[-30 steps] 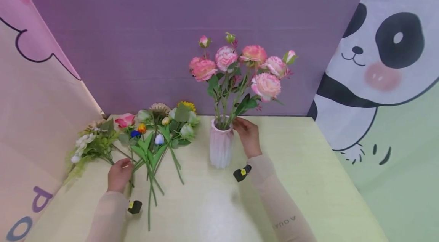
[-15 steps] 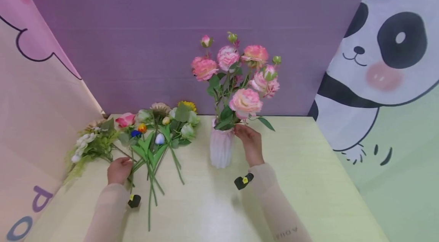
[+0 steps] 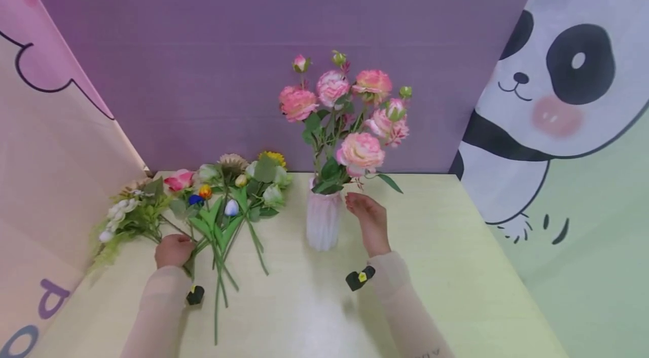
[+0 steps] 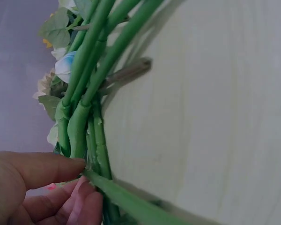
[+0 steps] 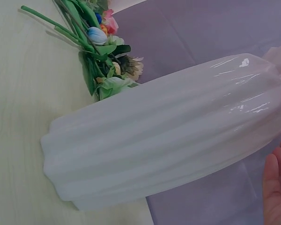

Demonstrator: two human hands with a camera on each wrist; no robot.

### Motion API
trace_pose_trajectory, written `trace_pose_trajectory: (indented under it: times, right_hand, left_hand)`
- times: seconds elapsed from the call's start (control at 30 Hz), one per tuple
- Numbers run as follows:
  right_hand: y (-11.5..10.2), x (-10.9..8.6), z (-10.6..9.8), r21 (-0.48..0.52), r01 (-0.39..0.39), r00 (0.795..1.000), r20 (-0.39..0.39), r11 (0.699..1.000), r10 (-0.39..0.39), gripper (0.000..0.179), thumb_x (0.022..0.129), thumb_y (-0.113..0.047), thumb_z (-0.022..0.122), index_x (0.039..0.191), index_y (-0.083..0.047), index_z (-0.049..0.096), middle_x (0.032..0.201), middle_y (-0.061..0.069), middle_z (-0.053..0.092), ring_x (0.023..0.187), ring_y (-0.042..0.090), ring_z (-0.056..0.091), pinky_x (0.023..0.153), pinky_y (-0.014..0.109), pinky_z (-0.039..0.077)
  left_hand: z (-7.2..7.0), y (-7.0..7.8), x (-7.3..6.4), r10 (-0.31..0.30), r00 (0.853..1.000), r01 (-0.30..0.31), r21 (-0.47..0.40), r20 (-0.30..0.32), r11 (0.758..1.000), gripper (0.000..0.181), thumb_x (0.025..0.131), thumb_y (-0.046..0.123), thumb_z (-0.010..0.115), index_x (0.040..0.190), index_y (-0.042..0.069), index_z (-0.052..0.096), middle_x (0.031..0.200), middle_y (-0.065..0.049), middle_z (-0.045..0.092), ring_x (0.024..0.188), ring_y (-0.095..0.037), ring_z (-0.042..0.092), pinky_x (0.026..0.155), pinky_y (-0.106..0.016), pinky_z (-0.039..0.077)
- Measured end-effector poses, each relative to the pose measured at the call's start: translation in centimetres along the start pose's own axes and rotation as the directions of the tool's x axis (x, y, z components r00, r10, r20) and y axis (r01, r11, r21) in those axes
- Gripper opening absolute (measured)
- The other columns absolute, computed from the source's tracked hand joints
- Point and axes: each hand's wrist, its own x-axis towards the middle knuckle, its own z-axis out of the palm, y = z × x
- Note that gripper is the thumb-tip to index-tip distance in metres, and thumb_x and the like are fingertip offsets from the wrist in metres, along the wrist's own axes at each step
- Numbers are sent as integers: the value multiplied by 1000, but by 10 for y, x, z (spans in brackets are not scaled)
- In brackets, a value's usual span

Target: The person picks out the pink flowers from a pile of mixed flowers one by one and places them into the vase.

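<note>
A ribbed vase (image 3: 322, 225), pink at the mouth and white below, stands upright with several pink peonies (image 3: 361, 152) and their buds in it. Leaves cover most of its rim. Just right of the vase's mouth is my right hand (image 3: 370, 222), its fingers loosely bent and holding nothing; a small gap separates it from the vase. In the right wrist view its fingers (image 5: 273, 180) show beside the vase. My left hand (image 3: 174, 251) is at the flower pile, and in the left wrist view its thumb and fingers pinch a green stem (image 4: 131, 201).
Loose artificial flowers lie left of the vase: a blue-white tulip (image 3: 231, 208), a pink rose (image 3: 179, 180), a yellow flower (image 3: 274, 158) and white blooms (image 3: 120, 210). A purple backdrop (image 3: 213, 65) closes the table's (image 3: 446, 268) far edge.
The front right peony has dropped lower and leftward, and leaves now cover the vase's mouth. My right hand has drawn slightly down and away from the rim. My left hand has barely moved.
</note>
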Motion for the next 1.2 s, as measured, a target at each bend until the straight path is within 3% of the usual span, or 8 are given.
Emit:
trace_pose_trajectory:
  times: [0.27, 0.43, 0.63, 0.77, 0.87, 0.97, 1.03, 1.2]
  right_hand:
    - [11, -7, -5, -10, -21, 1000, 14, 1000, 21, 24, 92, -5, 57, 106, 14, 59, 94, 3, 68, 92, 21, 64, 86, 29, 53]
    - [14, -12, -8, -18, -50, 999, 11, 999, 50, 25, 93, -4, 56, 106, 17, 58, 96, 7, 68, 94, 23, 64, 87, 29, 53]
    - [26, -18, -14, -43, -106, 994, -1, 993, 106, 21, 92, -8, 59, 101, 10, 62, 96, 8, 68, 97, 26, 64, 86, 27, 53]
    - [30, -20, -14, -57, -141, 990, 5, 988, 141, 21, 92, -9, 58, 101, 9, 62, 97, 9, 68, 98, 28, 63, 86, 26, 53]
    - [32, -22, -14, -72, -152, 988, 15, 986, 153, 24, 92, -13, 60, 103, 9, 62, 100, 11, 67, 102, 32, 62, 86, 26, 52]
    - [33, -25, -15, -90, -157, 987, 30, 984, 160, 28, 91, -17, 62, 105, 7, 62, 103, 14, 67, 99, 27, 63, 87, 26, 52]
    - [35, -28, -16, -95, -162, 986, 36, 982, 166, 29, 91, -18, 63, 106, 7, 62, 103, 14, 66, 94, 21, 64, 86, 26, 52]
    - [40, -34, -16, -83, -189, 980, 47, 978, 193, 26, 90, -12, 63, 106, 8, 61, 100, 11, 67, 89, 17, 64, 84, 26, 53]
  left_hand:
    - [-3, 0, -2, 9, 1000, -9, -29, -11, 1000, 37, 86, 17, 55, 108, -12, 62, 101, -27, 65, 92, -44, 58, 82, -53, 46]
    - [-4, 1, -11, -31, 999, 33, -175, 15, 984, 40, 87, 15, 54, 115, -13, 58, 95, -24, 68, 66, -20, 64, 73, -41, 53]
    - [-1, 4, -11, -56, 996, 80, -403, 69, 912, 44, 88, 7, 55, 123, -19, 48, 96, -20, 67, 62, -5, 60, 60, -23, 55]
    - [3, 1, -10, -22, 998, 52, -550, 61, 834, 40, 87, 3, 59, 119, -19, 51, 90, -14, 67, 64, -5, 59, 60, -21, 55]
    - [6, 4, -15, -8, 999, 36, -580, 50, 814, 39, 89, 5, 59, 120, -16, 52, 94, -15, 66, 67, -5, 59, 61, -21, 54]
    - [7, 14, -24, -16, 999, 38, -580, 43, 814, 40, 91, 4, 57, 125, -14, 49, 106, -20, 63, 70, -2, 59, 63, -20, 54]
    - [8, 25, -31, -26, 999, 45, -554, 41, 831, 43, 92, 3, 53, 130, -15, 43, 113, -23, 60, 72, 2, 58, 66, -18, 53]
    - [14, 48, -46, 18, 1000, -13, -567, 3, 823, 41, 94, 0, 51, 131, -14, 42, 117, -22, 56, 77, 5, 57, 72, -18, 54]
